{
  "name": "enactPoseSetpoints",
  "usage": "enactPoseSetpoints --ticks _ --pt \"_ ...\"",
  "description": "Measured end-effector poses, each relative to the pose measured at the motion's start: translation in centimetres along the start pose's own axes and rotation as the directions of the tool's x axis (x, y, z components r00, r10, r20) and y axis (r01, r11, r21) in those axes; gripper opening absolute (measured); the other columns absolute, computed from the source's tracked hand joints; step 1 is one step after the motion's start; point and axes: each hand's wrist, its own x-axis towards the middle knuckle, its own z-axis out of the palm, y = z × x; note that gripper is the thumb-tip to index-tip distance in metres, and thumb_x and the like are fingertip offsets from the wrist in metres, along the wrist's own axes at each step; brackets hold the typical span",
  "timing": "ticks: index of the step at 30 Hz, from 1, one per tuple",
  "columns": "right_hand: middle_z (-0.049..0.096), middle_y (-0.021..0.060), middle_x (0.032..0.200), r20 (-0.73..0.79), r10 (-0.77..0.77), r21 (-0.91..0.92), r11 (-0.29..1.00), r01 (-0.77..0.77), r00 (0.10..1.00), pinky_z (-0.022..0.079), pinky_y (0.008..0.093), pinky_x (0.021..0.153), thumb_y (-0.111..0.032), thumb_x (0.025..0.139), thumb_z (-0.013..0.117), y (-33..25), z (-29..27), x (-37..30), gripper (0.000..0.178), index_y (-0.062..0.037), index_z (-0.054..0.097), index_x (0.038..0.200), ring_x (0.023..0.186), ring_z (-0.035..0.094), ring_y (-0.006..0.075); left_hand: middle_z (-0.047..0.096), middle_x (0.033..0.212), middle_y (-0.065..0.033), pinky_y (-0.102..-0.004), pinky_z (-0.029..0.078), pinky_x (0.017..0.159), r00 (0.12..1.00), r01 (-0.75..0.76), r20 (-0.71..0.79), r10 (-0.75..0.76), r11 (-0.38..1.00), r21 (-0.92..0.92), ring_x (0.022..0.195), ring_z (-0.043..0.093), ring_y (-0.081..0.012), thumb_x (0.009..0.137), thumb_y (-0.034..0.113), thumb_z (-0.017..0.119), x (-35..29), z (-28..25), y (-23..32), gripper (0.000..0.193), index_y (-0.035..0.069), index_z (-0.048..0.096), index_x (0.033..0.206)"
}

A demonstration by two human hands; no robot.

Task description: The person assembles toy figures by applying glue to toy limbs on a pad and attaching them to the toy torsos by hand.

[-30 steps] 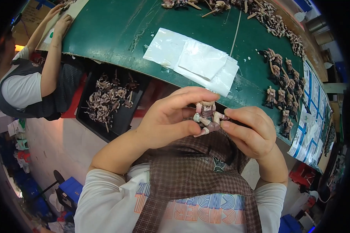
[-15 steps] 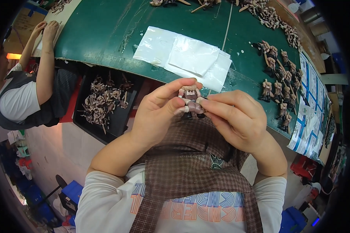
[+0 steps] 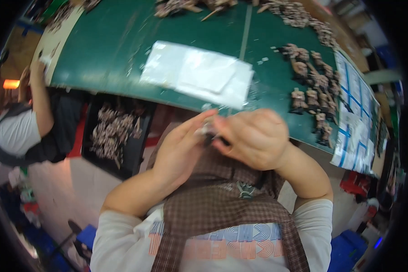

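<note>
A small toy figure [image 3: 207, 130], brown and flesh-coloured, is between my hands in front of my apron, mostly hidden by fingers and smeared by motion. My left hand [image 3: 180, 144] holds it from the left, fingers stretched along its far side. From the right, my right hand [image 3: 255, 138] is closed with thumb and forefinger pinching at the figure; which part they grip cannot be made out. Just beyond my hands, white sheets [image 3: 163, 63] lie on the green tabletop [image 3: 104, 50].
Finished-looking figures [image 3: 319, 81] stand grouped at the right, near a blue-and-white printed sheet [image 3: 356, 109]. More parts [image 3: 299, 18] are heaped along the far edge. A black bin [image 3: 136, 156] full of figure pieces sits below the table's left side, near a co-worker's arm [image 3: 41, 102].
My right hand has turned and closed in over the figure, which was plainly visible before and is now mostly covered. The view has shifted slightly. The co-worker's hands have moved nearer their body.
</note>
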Motion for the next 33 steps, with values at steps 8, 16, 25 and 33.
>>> enactPoseSetpoints --ticks 8,16,25,33 --pt "0.064 0.0067 0.111 0.372 0.153 0.051 0.982 -0.184 0.916 0.048 0.0400 0.086 -0.036 0.079 0.071 9.4 -2.0 1.0 0.041 -0.0118 0.063 0.111 0.101 0.061 0.0273 0.059 0.127 -0.0192 -0.0389 0.047 0.100 0.983 -0.038 -0.133 0.126 0.851 0.524 0.114 0.060 -0.0249 0.086 0.017 0.071 -3.8 -7.5 7.0 0.051 -0.005 0.053 0.128" --pt "0.064 0.0091 0.115 0.132 0.587 -0.604 0.686 -0.405 0.798 0.052 0.0425 0.088 -0.017 0.088 0.058 31.1 -1.7 -3.1 0.031 -0.0132 0.064 0.119 0.109 0.061 0.0285 0.053 0.131 -0.0191 -0.0421 0.040 0.101 0.696 0.531 0.305 0.650 -0.752 0.391 0.120 0.050 -0.0388 0.087 0.009 0.064 -6.9 -13.0 14.7 0.037 0.003 0.058 0.123" --pt "0.071 0.0122 0.096 0.172 0.885 -0.622 0.438 -0.649 0.432 0.053 0.0433 0.082 -0.036 0.080 0.072 29.7 -0.3 -0.9 0.032 -0.0104 0.072 0.100 0.092 0.067 0.0299 0.058 0.123 -0.0144 -0.0407 0.045 0.094 0.716 -0.623 0.677 0.172 -0.280 0.730 0.112 0.055 -0.0328 0.076 0.012 0.074 7.1 6.0 -1.0 0.044 0.006 0.061 0.118" --pt "0.069 0.0038 0.068 0.022 0.863 -0.014 0.505 -0.863 0.504 0.051 0.0288 0.061 -0.035 0.080 0.075 21.6 -3.3 -0.4 0.026 -0.0102 0.077 0.087 0.061 0.063 0.0116 0.053 0.120 -0.0186 -0.0412 0.044 0.096 0.775 -0.561 0.629 0.053 -0.399 0.725 0.111 0.051 -0.0340 0.074 0.019 0.076 13.8 9.6 -7.1 0.067 -0.005 0.048 0.130"
